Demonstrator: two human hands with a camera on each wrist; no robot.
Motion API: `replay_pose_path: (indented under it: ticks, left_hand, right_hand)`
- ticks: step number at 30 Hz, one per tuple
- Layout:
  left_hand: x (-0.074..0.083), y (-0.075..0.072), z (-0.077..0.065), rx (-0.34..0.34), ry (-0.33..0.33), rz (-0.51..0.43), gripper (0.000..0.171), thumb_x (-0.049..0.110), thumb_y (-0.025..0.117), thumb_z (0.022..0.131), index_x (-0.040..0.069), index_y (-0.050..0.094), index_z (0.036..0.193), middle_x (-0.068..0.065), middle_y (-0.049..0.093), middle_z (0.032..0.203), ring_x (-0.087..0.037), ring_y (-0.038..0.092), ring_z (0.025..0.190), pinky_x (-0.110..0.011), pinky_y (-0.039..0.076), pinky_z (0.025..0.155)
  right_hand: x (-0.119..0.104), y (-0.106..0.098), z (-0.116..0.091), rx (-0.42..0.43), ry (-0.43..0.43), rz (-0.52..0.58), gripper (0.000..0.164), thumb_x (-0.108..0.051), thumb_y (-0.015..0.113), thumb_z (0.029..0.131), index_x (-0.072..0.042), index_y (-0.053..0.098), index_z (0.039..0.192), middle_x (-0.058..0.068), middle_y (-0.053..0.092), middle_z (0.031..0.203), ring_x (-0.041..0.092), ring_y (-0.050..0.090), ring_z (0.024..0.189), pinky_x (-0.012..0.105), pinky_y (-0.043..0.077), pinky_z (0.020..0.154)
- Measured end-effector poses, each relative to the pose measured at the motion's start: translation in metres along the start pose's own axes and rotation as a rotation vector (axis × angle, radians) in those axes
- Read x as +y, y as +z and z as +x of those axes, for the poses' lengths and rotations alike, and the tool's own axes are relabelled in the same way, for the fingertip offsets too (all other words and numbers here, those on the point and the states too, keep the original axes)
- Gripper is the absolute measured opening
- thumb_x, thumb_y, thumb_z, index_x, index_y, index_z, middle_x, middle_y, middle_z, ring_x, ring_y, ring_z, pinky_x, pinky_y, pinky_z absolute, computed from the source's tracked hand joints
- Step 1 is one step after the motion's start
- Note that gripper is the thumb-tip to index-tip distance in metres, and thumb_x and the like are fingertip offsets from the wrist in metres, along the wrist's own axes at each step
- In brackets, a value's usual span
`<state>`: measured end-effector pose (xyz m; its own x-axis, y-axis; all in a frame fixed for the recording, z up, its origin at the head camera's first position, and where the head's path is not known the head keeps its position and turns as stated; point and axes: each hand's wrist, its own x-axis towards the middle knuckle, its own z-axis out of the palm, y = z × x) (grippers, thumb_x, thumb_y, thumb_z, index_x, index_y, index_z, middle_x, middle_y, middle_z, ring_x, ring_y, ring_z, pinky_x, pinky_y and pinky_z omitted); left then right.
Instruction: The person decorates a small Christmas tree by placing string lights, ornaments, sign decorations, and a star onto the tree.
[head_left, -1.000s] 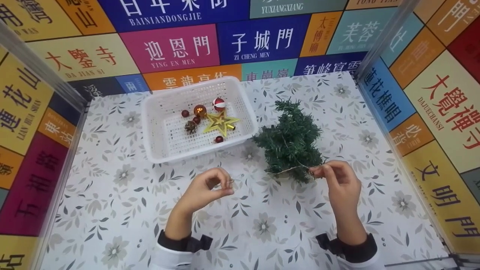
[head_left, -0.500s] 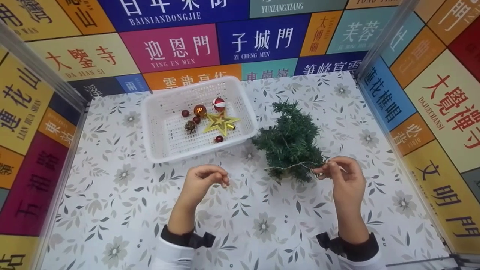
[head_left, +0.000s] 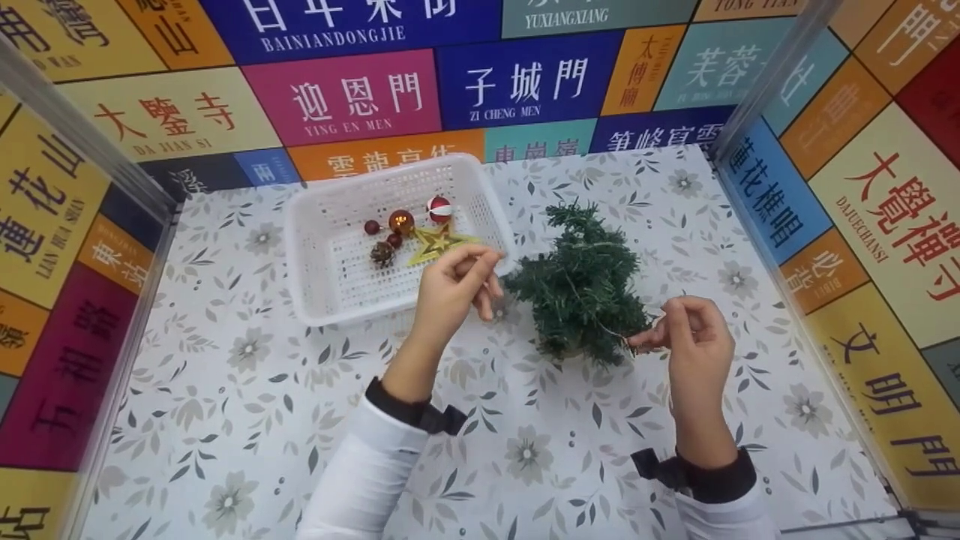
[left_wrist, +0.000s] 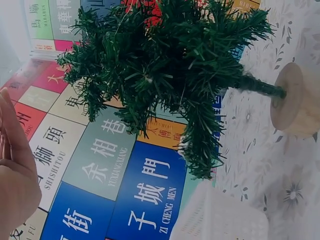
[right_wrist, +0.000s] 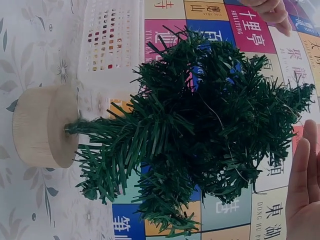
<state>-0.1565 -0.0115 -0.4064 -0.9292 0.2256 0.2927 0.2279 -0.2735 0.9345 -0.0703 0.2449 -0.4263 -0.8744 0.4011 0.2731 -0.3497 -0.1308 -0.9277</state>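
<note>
A small green artificial Christmas tree [head_left: 581, 281] on a round wooden base [right_wrist: 45, 127] stands right of the middle; in the wrist views it appears sideways. Thin wire [right_wrist: 216, 114] runs across its branches. In the head view, my left hand [head_left: 457, 289] is raised left of the tree, over the basket's near right corner, thumb and fingers pinched together on what seems to be the wire, very faint there. At the tree's lower right, my right hand [head_left: 694, 352] pinches the wire between thumb and fingers. The left hand covers part of a gold star [head_left: 431, 244].
A white perforated basket [head_left: 300, 247] sits left of the tree. Inside it lie a pinecone [head_left: 382, 255], a red-and-white ball [head_left: 439, 208], an orange-gold ball [head_left: 401, 220] and small dark red balls [head_left: 372, 226]. Printed panels [head_left: 360, 94] wall the table on three sides.
My left hand has risen forward and to the right, from in front of the basket to beside the tree. Wire now crosses the upper branches. My right hand has shifted slightly up and right.
</note>
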Motion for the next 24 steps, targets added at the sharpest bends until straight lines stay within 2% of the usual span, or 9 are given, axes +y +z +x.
replay_pose_path:
  ticks: [5, 9, 17, 24]
  left_hand:
    - [0.000, 0.010, 0.029, 0.039, -0.084, 0.075, 0.027, 0.024, 0.056, 0.093, 0.000, 0.062, 0.105, -0.009, 0.062, 0.059, -0.016, 0.050, 0.036, -0.029, 0.043, 0.035]
    - [-0.003, 0.015, 0.043, 0.064, -0.136, 0.117, 0.032, 0.029, 0.054, 0.094, 0.002, 0.059, 0.110, -0.010, 0.065, 0.062, -0.018, 0.053, 0.037, -0.031, 0.044, 0.036]
    - [-0.015, 0.022, 0.061, 0.076, -0.189, 0.069, 0.033, 0.029, 0.050, 0.096, 0.001, 0.055, 0.113, -0.013, 0.066, 0.065, -0.017, 0.055, 0.039, -0.029, 0.047, 0.039]
    - [-0.025, 0.027, 0.081, 0.119, -0.301, 0.029, 0.030, 0.026, 0.049, 0.097, 0.001, 0.054, 0.112, -0.013, 0.066, 0.066, -0.014, 0.055, 0.040, -0.024, 0.045, 0.040]
  right_hand:
    - [0.000, 0.001, 0.012, 0.041, 0.012, -0.034, 0.017, -0.008, 0.058, 0.091, 0.009, 0.057, 0.090, 0.009, 0.045, 0.052, 0.020, 0.054, 0.040, 0.027, 0.050, 0.046]
    - [0.000, 0.001, 0.019, 0.065, 0.027, -0.072, 0.020, -0.012, 0.059, 0.090, 0.008, 0.057, 0.090, 0.008, 0.044, 0.048, 0.020, 0.051, 0.036, 0.026, 0.047, 0.042]
    - [0.003, 0.001, 0.029, 0.097, 0.106, -0.104, 0.017, -0.014, 0.058, 0.091, 0.002, 0.056, 0.089, 0.006, 0.040, 0.040, 0.018, 0.047, 0.032, 0.028, 0.048, 0.040]
    - [0.005, 0.002, 0.039, 0.113, 0.129, -0.206, 0.014, -0.017, 0.058, 0.091, -0.004, 0.056, 0.087, 0.003, 0.040, 0.039, 0.017, 0.045, 0.030, 0.027, 0.047, 0.040]
